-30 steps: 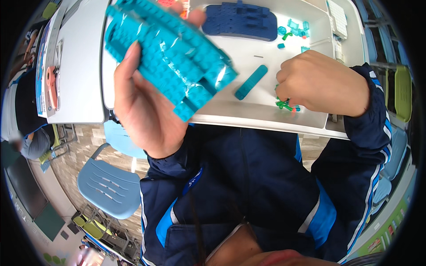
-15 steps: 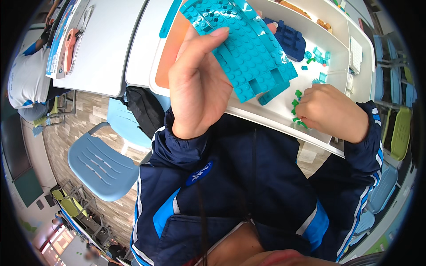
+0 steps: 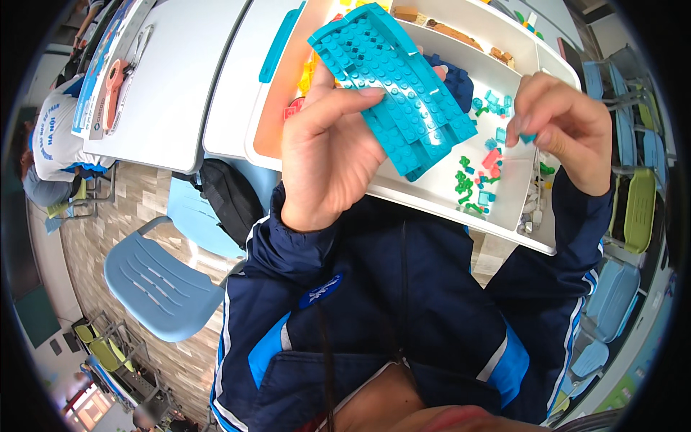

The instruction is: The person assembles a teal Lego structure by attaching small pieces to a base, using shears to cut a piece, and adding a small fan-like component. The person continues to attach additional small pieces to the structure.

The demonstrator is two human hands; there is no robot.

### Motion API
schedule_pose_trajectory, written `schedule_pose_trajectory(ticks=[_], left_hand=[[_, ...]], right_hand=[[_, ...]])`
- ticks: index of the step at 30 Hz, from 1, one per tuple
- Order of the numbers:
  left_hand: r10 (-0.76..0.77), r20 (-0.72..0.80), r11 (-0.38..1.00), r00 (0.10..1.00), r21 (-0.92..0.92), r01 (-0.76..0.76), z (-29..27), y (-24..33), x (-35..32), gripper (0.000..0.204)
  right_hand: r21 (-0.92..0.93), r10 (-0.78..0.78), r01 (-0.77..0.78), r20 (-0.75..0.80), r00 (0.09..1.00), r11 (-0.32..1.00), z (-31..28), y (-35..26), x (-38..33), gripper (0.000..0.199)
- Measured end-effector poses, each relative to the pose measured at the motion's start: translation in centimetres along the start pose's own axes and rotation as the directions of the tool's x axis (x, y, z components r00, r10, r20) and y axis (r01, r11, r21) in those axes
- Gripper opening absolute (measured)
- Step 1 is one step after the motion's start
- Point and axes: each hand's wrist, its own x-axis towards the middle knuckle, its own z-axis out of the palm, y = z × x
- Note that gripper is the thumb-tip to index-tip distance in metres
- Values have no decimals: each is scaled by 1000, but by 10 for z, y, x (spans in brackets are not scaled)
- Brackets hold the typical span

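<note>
My left hand (image 3: 331,147) grips a large teal assembly of building bricks (image 3: 403,101), thumb on its studded top and fingertips at its far edge. The assembly is tilted above a white sorting tray (image 3: 453,219). To the right, my right hand (image 3: 565,126) is raised over the tray's edge, pinching a small teal brick (image 3: 527,138) between thumb and fingers. Small green pieces (image 3: 464,183), pink-red pieces (image 3: 493,162) and clear light-blue pieces (image 3: 491,98) lie loose below in the tray. A dark blue plate piece (image 3: 455,85) lies partly hidden behind the assembly.
Yellow pieces (image 3: 308,75) lie in the tray's left part, brown pieces (image 3: 453,34) in a far compartment, grey ones (image 3: 533,209) at the right. A teal handle (image 3: 281,45) runs along the tray's left side. A light-blue chair (image 3: 165,281) holding a black bag (image 3: 229,194) stands left.
My right hand has risen from the loose green pieces and now has a small teal brick in its fingertips. The assembly in my left hand has shifted slightly and turned.
</note>
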Motion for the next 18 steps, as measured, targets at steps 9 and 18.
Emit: schedule_pose_trajectory(ticks=[9,18], left_hand=[[211,-82,974,974,103,-202,17,-27,-7,64],[491,-113,870,864,119,-479,16,-42,-10,73]], right_hand=[[-105,-60,36,-238,969,994,38,10,20,18],[-459,-201,97,-183,962,883,51,20,18,18]])
